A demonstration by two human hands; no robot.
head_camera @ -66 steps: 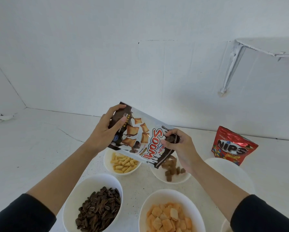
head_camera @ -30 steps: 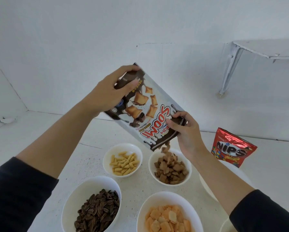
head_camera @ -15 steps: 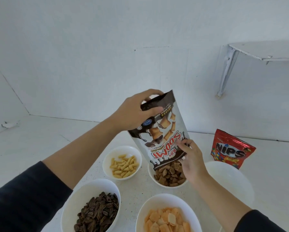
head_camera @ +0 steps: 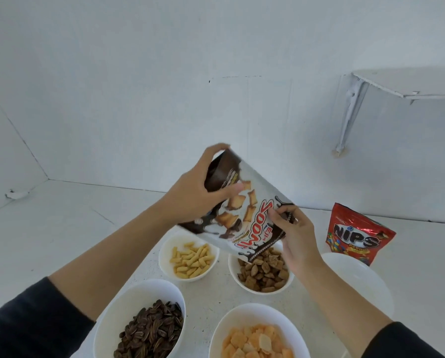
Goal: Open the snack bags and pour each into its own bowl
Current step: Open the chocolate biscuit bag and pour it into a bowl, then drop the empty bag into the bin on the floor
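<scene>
— Head view, first entry?
— Brown-and-white snack bag (head_camera: 244,215): inverted, tilted, mouth just above bowl of brown pillow snacks (head_camera: 260,291).
— Hands?
— Left hand (head_camera: 193,200): gripping the upturned base. Right hand (head_camera: 293,233): pinching the edge near the mouth.
— Further stock?
— Red NIPS bag (head_camera: 355,236): upright, behind large white bowl (head_camera: 358,280).

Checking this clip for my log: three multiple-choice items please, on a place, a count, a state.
1. The red foil NIPS bag stands: A) behind the empty white bowl; B) in a hand; C) inside a bowl.
2. Bowls holding snacks: A) two; B) four; C) six.
3. The brown-and-white Soomi pouch is: A) lying flat; B) upright; C) tilted above the brown-pillow bowl.
A, it stands past that bowl; B, striped seeds, yellow sticks, brown pillows, orange crackers; C, left hand and right hand hold it mouth-down.
</scene>
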